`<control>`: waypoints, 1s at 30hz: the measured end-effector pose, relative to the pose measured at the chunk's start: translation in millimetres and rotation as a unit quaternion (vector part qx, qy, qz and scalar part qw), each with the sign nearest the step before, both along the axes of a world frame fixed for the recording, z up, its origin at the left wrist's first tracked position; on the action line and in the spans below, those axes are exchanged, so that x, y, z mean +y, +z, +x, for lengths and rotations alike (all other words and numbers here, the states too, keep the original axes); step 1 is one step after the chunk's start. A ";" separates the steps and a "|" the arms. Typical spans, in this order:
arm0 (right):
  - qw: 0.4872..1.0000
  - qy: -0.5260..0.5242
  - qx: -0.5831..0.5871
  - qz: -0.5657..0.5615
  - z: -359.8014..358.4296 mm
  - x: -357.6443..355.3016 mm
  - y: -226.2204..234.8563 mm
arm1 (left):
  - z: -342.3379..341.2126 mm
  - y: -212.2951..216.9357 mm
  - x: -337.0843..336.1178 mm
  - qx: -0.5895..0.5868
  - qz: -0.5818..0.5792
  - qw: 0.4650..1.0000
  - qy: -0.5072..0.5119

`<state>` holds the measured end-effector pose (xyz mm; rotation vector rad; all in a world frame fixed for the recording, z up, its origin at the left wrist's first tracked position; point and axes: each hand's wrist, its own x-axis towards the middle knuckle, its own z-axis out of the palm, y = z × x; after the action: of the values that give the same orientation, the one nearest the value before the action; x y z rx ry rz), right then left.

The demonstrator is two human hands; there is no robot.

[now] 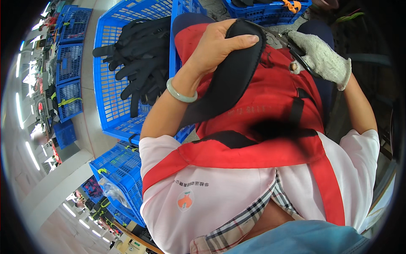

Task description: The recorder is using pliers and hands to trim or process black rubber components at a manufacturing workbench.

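Note:
My left hand (215, 47), bare with a pale bangle at the wrist, grips a wide black padded strap (239, 76). The thumb lies on top of the strap, and its end curves over above my lap. From there the strap hangs down toward my left forearm. My right hand (323, 55) wears a whitish knit glove, with a bare fingertip poking out. It is closed around dark-handled scissors (301, 58), whose metal blades point left toward the strap's curved end. Whether the blades touch the strap I cannot tell. Beneath both hands lies my red apron (270, 95).
To my left stands a blue plastic crate (100, 91) heaped with black padded strips (146, 55). Another blue crate (270, 16) is beyond my knees, with an orange tie on it. More blue crates (69, 63) line the far left, and others (120, 169) stand near my left elbow.

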<state>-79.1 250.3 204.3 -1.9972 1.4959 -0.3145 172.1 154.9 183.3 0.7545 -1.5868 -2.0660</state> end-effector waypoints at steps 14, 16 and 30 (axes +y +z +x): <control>0.994 0.011 -0.042 0.105 -26.1 -12.4 13.6 | -12.6 5.7 9.5 -0.018 0.002 0.999 -0.051; 0.997 0.029 -0.007 0.076 -28.5 -15.2 13.2 | -12.1 2.4 9.4 -0.029 -0.009 0.998 -0.048; 0.989 0.108 0.099 -0.024 -29.1 -41.0 45.1 | -12.0 -0.7 12.9 -0.025 -0.031 0.998 -0.043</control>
<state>-108.2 209.3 249.3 -2.2612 1.3819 -0.0636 160.0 167.8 182.6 0.7319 -1.7299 -2.0636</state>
